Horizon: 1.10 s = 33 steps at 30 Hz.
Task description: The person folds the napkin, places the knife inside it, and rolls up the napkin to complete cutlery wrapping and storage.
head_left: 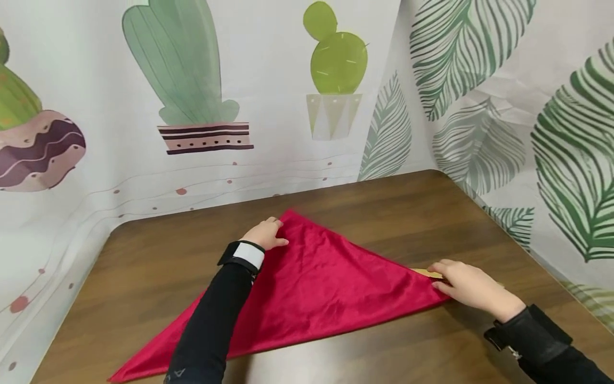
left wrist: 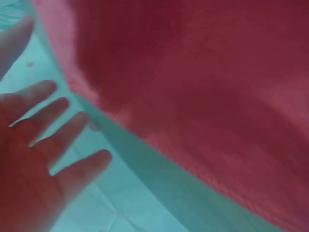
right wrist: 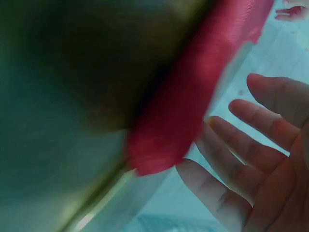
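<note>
The left hand [head_left: 265, 233] lies on the far corner of a red cloth [head_left: 307, 288], its fingers [left wrist: 58, 113] straight and slightly spread, pressing the corner flat, pinching nothing. The right hand [head_left: 472, 288] rests on the cloth's right-hand point, fingers [right wrist: 241, 145] likewise straight and parted, palm down on the fabric. Just under these fingertips a small yellowish strip [head_left: 428, 273] shows at the cloth's tip; what it is cannot be told.

The cloth lies flat on the middle of a dark wooden counter [head_left: 384, 208], shaped as a broad triangle: one point at the far side under the left hand, one at the right under the right hand, and a long third point running to the near left edge of the view. Judging by this shape, the cloth looks folded once corner to corner, with both hands smoothing or steadying it; any further fold appears not yet made. The surface shows light wrinkles.

Both arms wear black sleeves, the left with a white cuff band [head_left: 249, 254].

Around the counter on three sides hangs a pale backdrop [head_left: 288, 80] printed with potted cacti and green leaves. It stands close behind the far edge and the right edge, but it does not touch the cloth. Nothing lies between the hands and the fabric.
</note>
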Each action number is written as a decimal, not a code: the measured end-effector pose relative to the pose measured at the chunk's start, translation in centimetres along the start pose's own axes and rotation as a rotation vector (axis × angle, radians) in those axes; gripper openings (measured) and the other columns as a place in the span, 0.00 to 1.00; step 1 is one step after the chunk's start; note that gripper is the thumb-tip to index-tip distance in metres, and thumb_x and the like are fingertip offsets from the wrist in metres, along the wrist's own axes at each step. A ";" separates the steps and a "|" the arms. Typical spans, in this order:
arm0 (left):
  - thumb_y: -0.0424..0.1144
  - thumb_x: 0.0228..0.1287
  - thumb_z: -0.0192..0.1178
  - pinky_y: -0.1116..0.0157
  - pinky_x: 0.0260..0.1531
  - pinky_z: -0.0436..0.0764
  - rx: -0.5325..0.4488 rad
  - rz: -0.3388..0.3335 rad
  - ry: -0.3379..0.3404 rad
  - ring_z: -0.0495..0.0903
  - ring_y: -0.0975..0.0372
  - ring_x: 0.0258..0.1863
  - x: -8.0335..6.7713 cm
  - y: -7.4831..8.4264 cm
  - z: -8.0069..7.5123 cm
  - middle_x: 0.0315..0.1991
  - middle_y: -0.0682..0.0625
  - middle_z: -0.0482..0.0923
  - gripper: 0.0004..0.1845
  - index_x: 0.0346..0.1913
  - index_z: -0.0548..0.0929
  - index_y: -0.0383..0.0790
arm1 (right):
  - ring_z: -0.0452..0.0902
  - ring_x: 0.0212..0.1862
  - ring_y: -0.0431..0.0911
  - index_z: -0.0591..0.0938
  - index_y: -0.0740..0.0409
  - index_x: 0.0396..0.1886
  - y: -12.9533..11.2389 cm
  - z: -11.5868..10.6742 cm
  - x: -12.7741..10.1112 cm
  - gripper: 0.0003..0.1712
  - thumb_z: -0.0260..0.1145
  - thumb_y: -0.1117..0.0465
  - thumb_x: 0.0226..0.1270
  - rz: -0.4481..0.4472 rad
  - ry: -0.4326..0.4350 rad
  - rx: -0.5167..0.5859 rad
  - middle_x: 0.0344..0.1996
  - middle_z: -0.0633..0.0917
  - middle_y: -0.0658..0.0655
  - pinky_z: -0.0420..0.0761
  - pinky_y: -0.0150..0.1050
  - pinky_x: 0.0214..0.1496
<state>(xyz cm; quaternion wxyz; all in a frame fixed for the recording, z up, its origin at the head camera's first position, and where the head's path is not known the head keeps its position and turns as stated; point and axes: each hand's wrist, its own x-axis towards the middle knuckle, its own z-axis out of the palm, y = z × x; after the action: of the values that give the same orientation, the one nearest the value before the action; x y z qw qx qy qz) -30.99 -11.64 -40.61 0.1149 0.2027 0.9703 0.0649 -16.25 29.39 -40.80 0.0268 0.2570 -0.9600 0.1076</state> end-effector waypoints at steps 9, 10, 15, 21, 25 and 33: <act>0.41 0.56 0.60 0.54 0.48 0.69 0.067 -0.009 0.122 0.65 0.45 0.54 3.7 -0.3 2.0 0.60 0.37 0.60 0.27 0.57 0.69 0.34 | 0.76 0.31 0.46 0.79 0.59 0.33 1.1 1.1 -2.2 0.11 0.67 0.59 0.50 0.114 -0.015 -0.006 0.29 0.77 0.49 0.75 0.42 0.30; 0.40 0.56 0.60 0.53 0.47 0.70 0.077 -0.016 0.139 0.66 0.45 0.53 3.9 -0.3 2.0 0.59 0.38 0.61 0.26 0.57 0.70 0.34 | 0.76 0.31 0.45 0.79 0.59 0.32 1.2 1.0 -2.3 0.11 0.67 0.59 0.50 0.119 -0.012 0.000 0.28 0.77 0.49 0.75 0.42 0.30; 0.36 0.55 0.60 0.54 0.42 0.73 0.105 -0.035 0.204 0.71 0.46 0.47 4.7 0.2 1.9 0.53 0.39 0.69 0.21 0.52 0.74 0.35 | 0.72 0.28 0.40 0.78 0.55 0.29 2.0 0.9 -3.0 0.08 0.67 0.59 0.50 0.141 -0.019 0.062 0.27 0.75 0.46 0.73 0.39 0.29; 0.34 0.55 0.60 0.53 0.38 0.74 0.122 -0.047 0.252 0.73 0.47 0.42 6.0 0.8 2.0 0.47 0.39 0.71 0.16 0.49 0.77 0.37 | 0.64 0.24 0.34 0.74 0.50 0.25 3.3 0.9 -4.1 0.06 0.65 0.60 0.52 0.147 -0.032 0.162 0.23 0.70 0.42 0.67 0.32 0.26; 0.34 0.53 0.61 0.52 0.36 0.75 0.125 -0.061 0.244 0.73 0.46 0.40 6.6 0.7 2.1 0.44 0.38 0.73 0.15 0.46 0.79 0.38 | 0.60 0.22 0.34 0.71 0.50 0.21 3.8 0.9 -4.6 0.10 0.65 0.61 0.53 0.142 -0.028 0.227 0.19 0.68 0.42 0.63 0.31 0.25; 0.30 0.49 0.63 0.54 0.29 0.76 0.106 -0.045 0.230 0.77 0.49 0.35 7.3 0.3 1.1 0.36 0.37 0.76 0.09 0.36 0.79 0.36 | 0.59 0.20 0.33 0.71 0.51 0.19 4.5 0.7 -4.8 0.11 0.65 0.64 0.51 0.146 -0.011 0.313 0.15 0.67 0.41 0.62 0.30 0.22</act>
<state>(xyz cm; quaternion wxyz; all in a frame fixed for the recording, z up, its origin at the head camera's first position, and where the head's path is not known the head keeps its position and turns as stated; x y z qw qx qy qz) -37.16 -8.32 -43.10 -0.0067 0.1778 0.9835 0.0339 -14.38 35.38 -42.86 -0.0264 0.1883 -0.9478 0.2561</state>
